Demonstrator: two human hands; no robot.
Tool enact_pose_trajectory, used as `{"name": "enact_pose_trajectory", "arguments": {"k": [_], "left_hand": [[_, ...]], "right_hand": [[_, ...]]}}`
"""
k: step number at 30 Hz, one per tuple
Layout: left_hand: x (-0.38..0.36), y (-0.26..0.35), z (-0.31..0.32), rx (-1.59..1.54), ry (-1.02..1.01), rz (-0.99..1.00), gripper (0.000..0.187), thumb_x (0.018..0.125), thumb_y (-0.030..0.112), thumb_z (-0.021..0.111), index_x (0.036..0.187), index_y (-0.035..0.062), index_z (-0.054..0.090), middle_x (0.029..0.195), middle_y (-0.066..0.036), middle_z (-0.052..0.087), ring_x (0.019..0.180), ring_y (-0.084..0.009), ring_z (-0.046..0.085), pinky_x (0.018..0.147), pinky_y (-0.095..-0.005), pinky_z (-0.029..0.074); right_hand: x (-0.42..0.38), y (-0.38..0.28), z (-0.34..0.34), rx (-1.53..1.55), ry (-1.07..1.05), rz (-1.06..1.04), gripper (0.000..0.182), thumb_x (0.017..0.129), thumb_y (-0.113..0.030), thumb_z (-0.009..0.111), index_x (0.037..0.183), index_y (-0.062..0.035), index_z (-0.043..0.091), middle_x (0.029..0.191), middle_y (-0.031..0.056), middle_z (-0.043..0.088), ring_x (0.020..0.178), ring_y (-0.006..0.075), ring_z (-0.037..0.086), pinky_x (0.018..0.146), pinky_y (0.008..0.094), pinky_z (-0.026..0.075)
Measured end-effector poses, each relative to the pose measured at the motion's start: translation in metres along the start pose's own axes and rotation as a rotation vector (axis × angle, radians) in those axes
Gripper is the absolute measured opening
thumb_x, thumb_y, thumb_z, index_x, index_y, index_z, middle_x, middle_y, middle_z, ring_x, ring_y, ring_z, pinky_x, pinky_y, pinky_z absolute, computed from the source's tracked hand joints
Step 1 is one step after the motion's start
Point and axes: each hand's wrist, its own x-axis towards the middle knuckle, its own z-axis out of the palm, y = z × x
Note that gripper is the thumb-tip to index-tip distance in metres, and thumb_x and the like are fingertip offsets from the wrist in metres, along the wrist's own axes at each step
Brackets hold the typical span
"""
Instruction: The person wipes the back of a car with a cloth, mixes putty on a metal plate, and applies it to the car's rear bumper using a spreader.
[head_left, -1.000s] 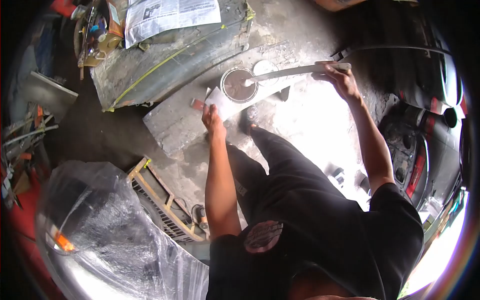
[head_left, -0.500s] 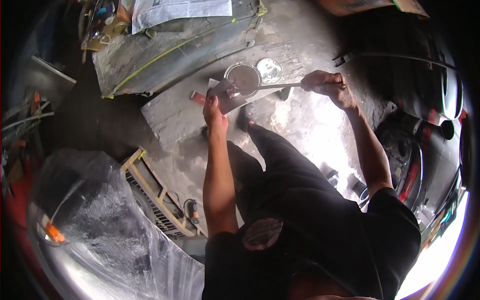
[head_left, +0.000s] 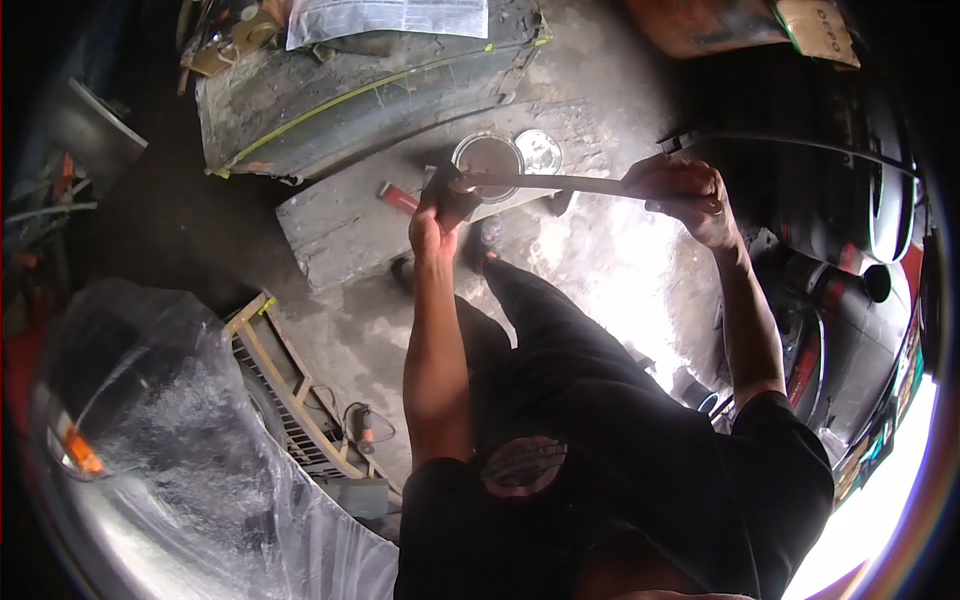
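My left hand [head_left: 432, 236] is closed around a thin, flat dark plate [head_left: 452, 190], now tilted so its broad face hardly shows. My right hand [head_left: 685, 197] grips one end of a long, flat mixing stick [head_left: 570, 184]. The stick's far end meets the plate and carries some greyish paste. Just beyond and partly under the stick stands an open round can [head_left: 488, 155] of grey-brown paste. Beside it lies a round lid [head_left: 540, 152] smeared with white. A red tube [head_left: 398, 197] lies left of the can, near my left hand.
The can and lid rest on a low, dusty board [head_left: 335, 235]. Behind is a grey panel [head_left: 380, 105] with yellow tape. Clear plastic sheeting [head_left: 190, 420] covers a car part at left, near a slatted frame [head_left: 295, 390]. Dark car parts [head_left: 840, 300] crowd the right.
The plate in my left hand has turned from showing its broad face to nearly edge-on. My right hand has shifted a little right and down, and the stick has rolled to show its wider side.
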Motion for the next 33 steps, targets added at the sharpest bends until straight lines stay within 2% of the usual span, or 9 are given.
{"name": "enact_pose_trajectory", "arguments": {"k": [3, 5, 11, 17, 20, 24, 29, 31, 33], "left_hand": [[0.014, -0.007, -0.018, -0.015, -0.045, 0.007, 0.043, 0.107, 0.009, 0.043, 0.147, -0.0015, 0.055, 0.145, -0.016, 0.062, 0.133, -0.0318, 0.061, 0.115, -0.0501, 0.049], [0.018, -0.007, -0.026, -0.023, -0.245, 0.028, 0.044, 0.107, 0.008, 0.042, 0.148, 0.0002, 0.053, 0.143, -0.015, 0.063, 0.133, -0.0313, 0.062, 0.115, -0.0501, 0.050], [0.010, -0.008, -0.030, 0.003, -0.358, 0.058, 0.051, 0.110, 0.020, 0.050, 0.158, 0.0075, 0.044, 0.149, -0.014, 0.060, 0.136, -0.0324, 0.060, 0.119, -0.0502, 0.047], [0.000, -0.009, -0.036, 0.006, -0.110, 0.065, 0.037, 0.110, 0.011, 0.050, 0.147, 0.0102, 0.055, 0.137, -0.010, 0.065, 0.123, -0.0262, 0.066, 0.105, -0.0476, 0.056], [-0.003, -0.007, -0.051, 0.025, -0.063, 0.081, 0.037, 0.110, 0.011, 0.051, 0.146, 0.0105, 0.056, 0.137, -0.009, 0.065, 0.124, -0.0254, 0.065, 0.106, -0.0471, 0.055], [-0.010, -0.003, -0.093, 0.040, -0.006, 0.081, 0.036, 0.109, 0.011, 0.056, 0.145, 0.0091, 0.057, 0.137, -0.008, 0.065, 0.123, -0.0246, 0.065, 0.107, -0.0465, 0.054], [-0.048, 0.015, -0.153, 0.058, 0.058, 0.144, 0.036, 0.107, 0.010, 0.060, 0.143, 0.0084, 0.057, 0.132, -0.010, 0.067, 0.122, -0.0260, 0.066, 0.105, -0.0490, 0.054], [-0.076, 0.033, -0.148, 0.040, 0.051, 0.130, 0.036, 0.107, 0.010, 0.060, 0.143, 0.0085, 0.057, 0.133, -0.011, 0.067, 0.123, -0.0269, 0.066, 0.105, -0.0499, 0.054], [-0.088, 0.041, -0.172, -0.018, 0.154, 0.137, 0.037, 0.107, 0.010, 0.061, 0.144, 0.0085, 0.056, 0.135, -0.011, 0.067, 0.123, -0.0276, 0.066, 0.105, -0.0504, 0.054]], "right_hand": [[-0.001, -0.003, 0.001, 0.025, 0.008, -0.012, 0.020, 0.081, 0.001, 0.079, 0.100, 0.0008, 0.082, 0.111, 0.0162, 0.077, 0.100, 0.0287, 0.077, 0.087, 0.0373, 0.063], [-0.003, 0.001, 0.003, 0.059, 0.009, 0.014, 0.018, 0.082, -0.002, 0.080, 0.100, 0.0026, 0.081, 0.111, 0.0170, 0.077, 0.100, 0.0288, 0.077, 0.088, 0.0374, 0.063], [-0.016, 0.018, -0.006, 0.556, 0.168, 0.030, 0.029, 0.097, -0.017, 0.074, 0.107, 0.0102, 0.076, 0.109, 0.0246, 0.074, 0.101, 0.0341, 0.075, 0.091, 0.0444, 0.063], [-0.033, 0.056, -0.014, 0.694, 0.304, 0.167, 0.041, 0.098, -0.026, 0.074, 0.120, 0.0081, 0.071, 0.116, 0.0229, 0.072, 0.099, 0.0346, 0.075, 0.091, 0.0468, 0.062], [-0.032, 0.077, -0.006, 0.685, 0.433, 0.276, 0.034, 0.099, -0.017, 0.071, 0.120, 0.0105, 0.069, 0.114, 0.0248, 0.073, 0.097, 0.0374, 0.076, 0.088, 0.0477, 0.064], [-0.005, 0.132, 0.052, 0.623, 0.529, 0.472, 0.026, 0.100, -0.005, 0.066, 0.119, 0.0120, 0.071, 0.104, 0.0246, 0.077, 0.093, 0.0332, 0.079, 0.085, 0.0418, 0.066], [0.004, 0.230, 0.156, 1.013, 0.616, 0.512, 0.035, 0.100, -0.007, 0.062, 0.132, 0.0070, 0.063, 0.122, 0.0205, 0.072, 0.098, 0.0332, 0.077, 0.087, 0.0413, 0.066], [-0.018, 0.279, 0.212, 0.751, 0.685, 0.859, 0.033, 0.100, -0.002, 0.056, 0.131, 0.0080, 0.062, 0.114, 0.0212, 0.074, 0.092, 0.0325, 0.077, 0.079, 0.0426, 0.067], [-0.027, 0.283, 0.266, 0.716, 0.412, 0.949, 0.033, 0.104, -0.008, 0.051, 0.133, 0.0051, 0.060, 0.096, 0.0194, 0.074, 0.074, 0.0265, 0.075, 0.065, 0.0378, 0.065]]}}
